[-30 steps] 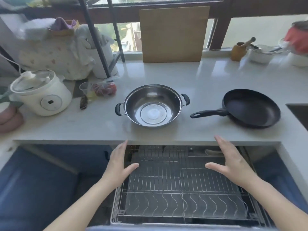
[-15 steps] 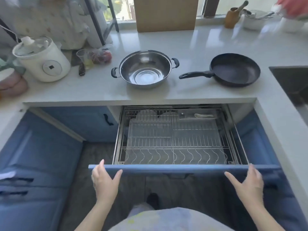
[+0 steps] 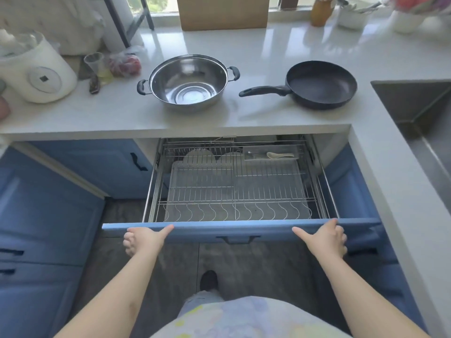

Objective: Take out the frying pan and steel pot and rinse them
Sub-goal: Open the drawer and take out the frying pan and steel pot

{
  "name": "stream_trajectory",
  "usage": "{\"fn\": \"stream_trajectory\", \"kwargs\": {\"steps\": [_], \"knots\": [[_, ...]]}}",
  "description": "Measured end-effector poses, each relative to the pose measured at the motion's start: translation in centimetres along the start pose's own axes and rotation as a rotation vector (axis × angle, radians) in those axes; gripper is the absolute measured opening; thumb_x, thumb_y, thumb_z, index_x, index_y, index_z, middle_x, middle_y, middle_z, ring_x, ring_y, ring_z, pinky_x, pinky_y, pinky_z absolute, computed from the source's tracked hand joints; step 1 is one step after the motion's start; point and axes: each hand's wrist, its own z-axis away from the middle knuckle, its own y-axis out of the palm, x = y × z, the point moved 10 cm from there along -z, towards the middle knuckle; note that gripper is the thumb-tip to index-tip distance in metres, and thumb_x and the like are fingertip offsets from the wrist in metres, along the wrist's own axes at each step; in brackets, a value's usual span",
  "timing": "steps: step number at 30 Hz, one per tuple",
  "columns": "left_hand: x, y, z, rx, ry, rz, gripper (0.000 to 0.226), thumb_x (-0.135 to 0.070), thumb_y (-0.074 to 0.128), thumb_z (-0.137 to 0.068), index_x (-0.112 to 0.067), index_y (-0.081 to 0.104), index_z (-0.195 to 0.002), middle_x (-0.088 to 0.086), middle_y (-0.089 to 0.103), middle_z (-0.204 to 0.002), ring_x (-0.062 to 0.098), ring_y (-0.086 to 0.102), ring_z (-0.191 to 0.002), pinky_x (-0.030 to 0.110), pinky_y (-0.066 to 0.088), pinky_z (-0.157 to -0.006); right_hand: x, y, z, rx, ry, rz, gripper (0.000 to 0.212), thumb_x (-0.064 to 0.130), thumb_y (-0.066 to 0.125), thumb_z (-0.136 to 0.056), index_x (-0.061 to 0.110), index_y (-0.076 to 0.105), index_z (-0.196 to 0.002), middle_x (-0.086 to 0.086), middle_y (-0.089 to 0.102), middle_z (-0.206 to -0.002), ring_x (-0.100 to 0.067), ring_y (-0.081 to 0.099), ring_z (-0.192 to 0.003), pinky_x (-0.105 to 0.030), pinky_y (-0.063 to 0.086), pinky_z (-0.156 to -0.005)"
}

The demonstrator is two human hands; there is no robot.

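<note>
**Both hands on the drawer front, pot and pan out on the tabletop**

Where the view begins, at the bottom edge, a pale patterned garment is cut off by the frame, and past it one dark shoe (image 3: 209, 280) shows on the grey floor. Both forearms reach forward to the blue drawer front (image 3: 234, 231). The left hand (image 3: 142, 239) grips its top edge, thumb lying along the edge and fingers curled down the outer face. The right hand (image 3: 325, 238) grips it the same way near the other end; its fingertips are hidden behind the knuckles. Behind the front, the wire rack (image 3: 235, 189) stands pulled out, with two pale plates and a white spoon (image 3: 279, 155) at its shadowed back, hard to make out. Above, on the white tabletop (image 3: 268, 47), the steel pot (image 3: 188, 82) sits upright, and the black frying pan (image 3: 321, 84) lies just to its right, handle pointing toward the pot, the two apart. A sink (image 3: 424, 113) is cut off at the right edge. To the left stands a white rice cooker (image 3: 39, 71), partly out of frame; its round panel carries no readable writing. A wooden board (image 3: 223, 12) leans at the far window, its top cropped.
</note>
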Motion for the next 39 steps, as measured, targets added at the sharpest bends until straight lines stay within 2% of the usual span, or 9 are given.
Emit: {"fn": "stream_trajectory", "kwargs": {"steps": [8,14,24,28,39], "knots": [[-2.6,0.3,-1.8,-0.047,0.069,0.011,0.107,-0.066,0.077,-0.062,0.006,0.035,-0.129,0.024,0.043,-0.133,0.04,0.04,-0.124,0.048,0.037,-0.1,2.5,0.0,-2.1,-0.114,-0.026,0.037,0.108,0.063,0.077,-0.064,-0.002,0.029,-0.136,-0.021,0.049,-0.13,-0.037,0.046,-0.12,-0.048,0.044,-0.088],[-6.2,0.8,-4.2,-0.035,0.039,0.036,0.107,-0.063,0.079,-0.061,0.005,0.033,-0.13,0.024,0.042,-0.133,0.039,0.039,-0.124,0.047,0.038,-0.1,5.5,0.0,-4.9,-0.128,-0.002,0.044,0.11,0.064,0.075,-0.066,-0.003,0.025,-0.138,-0.024,0.05,-0.126,-0.04,0.048,-0.115,-0.051,0.046,-0.084],[-13.4,0.9,-7.9,0.02,0.021,0.093,0.114,-0.057,0.077,-0.069,0.002,0.017,-0.146,0.023,0.031,-0.145,0.037,0.029,-0.134,0.048,0.03,-0.108,11.0,-0.5,-10.5,-0.047,0.085,-0.06,0.105,0.06,0.071,-0.074,0.001,0.02,-0.144,-0.024,0.043,-0.137,-0.043,0.041,-0.124,-0.058,0.039,-0.094],[-16.0,1.2,-9.6,0.031,0.048,0.108,0.116,-0.055,0.079,-0.068,0.001,0.015,-0.148,0.024,0.03,-0.146,0.039,0.029,-0.135,0.05,0.03,-0.108,12.7,-0.2,-12.5,-0.018,0.123,-0.061,0.096,0.061,0.07,-0.075,0.0,0.029,-0.138,-0.024,0.045,-0.136,-0.042,0.042,-0.124,-0.057,0.04,-0.094],[-22.2,1.2,-13.4,0.074,0.106,0.11,0.11,-0.052,0.073,-0.077,-0.001,0.01,-0.152,0.022,0.027,-0.151,0.038,0.026,-0.138,0.052,0.029,-0.11,18.4,1.7,-16.5,0.064,0.039,-0.069,0.098,0.06,0.063,-0.081,0.009,0.018,-0.151,-0.023,0.037,-0.144,-0.043,0.035,-0.13,-0.059,0.04,-0.097]]}}
